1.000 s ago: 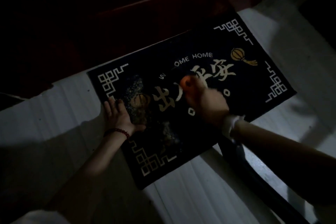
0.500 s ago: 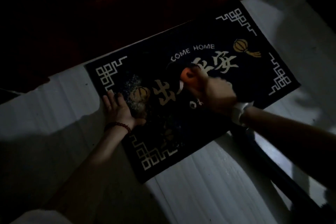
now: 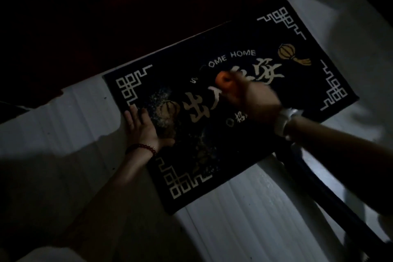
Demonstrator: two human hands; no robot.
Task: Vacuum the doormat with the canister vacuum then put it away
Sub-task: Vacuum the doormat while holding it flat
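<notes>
Two hands share the job: the left hand (image 3: 142, 127) lies flat, pinning the dark patterned doormat (image 3: 223, 100) on the pale floor (image 3: 244, 208); the right hand's (image 3: 255, 100) grip wraps the orange vacuum nozzle (image 3: 223, 83) mid-mat — best worked in slow strokes toward the pale grit (image 3: 161, 110).

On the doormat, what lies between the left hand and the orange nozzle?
In the head view, pale scattered debris and a printed lantern lie between the left hand and the orange nozzle.

The right hand (image 3: 258, 100) has slid the orange nozzle (image 3: 223, 83) slightly farther up the doormat (image 3: 297, 83).
</notes>
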